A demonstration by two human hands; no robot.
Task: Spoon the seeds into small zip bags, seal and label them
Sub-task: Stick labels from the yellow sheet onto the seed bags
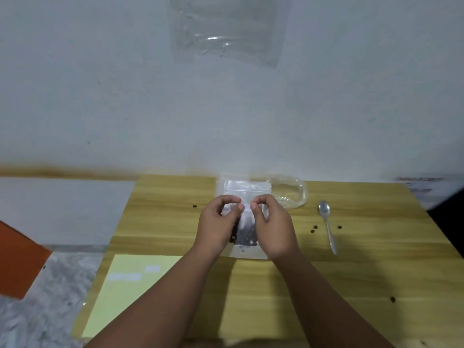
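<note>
While both hands meet over the middle of the wooden table (351,280), the head view shows the small zip bag (247,236) between them, its dark seeds (247,233) gathered in the lower half. The left hand (217,223) and the right hand (273,226) each pinch the bag's top strip between thumb and curled forefinger, fingertips nearly touching.

The table's far edge meets the pale wall, and its left edge runs slantwise down toward the marbled floor. A yellow label sheet (130,287) lies by that left edge and overhangs it slightly, carrying a few white labels (125,276). Bare wood lies open to the right of the forearms, marked only by a stray seed (392,299). A metal spoon (327,223) lies right of the hands, well apart from them, with loose seeds (313,229) beside it. Just behind the hands sits a stack of empty zip bags (247,187), and beside it a crumpled clear plastic bag (291,193).

Whether the zip strip is pressed closed cannot be told; the fingers cover it. The bag's sides are hidden behind both palms. A clear plastic sheet (231,31) on the wall is cut off by the top edge.
</note>
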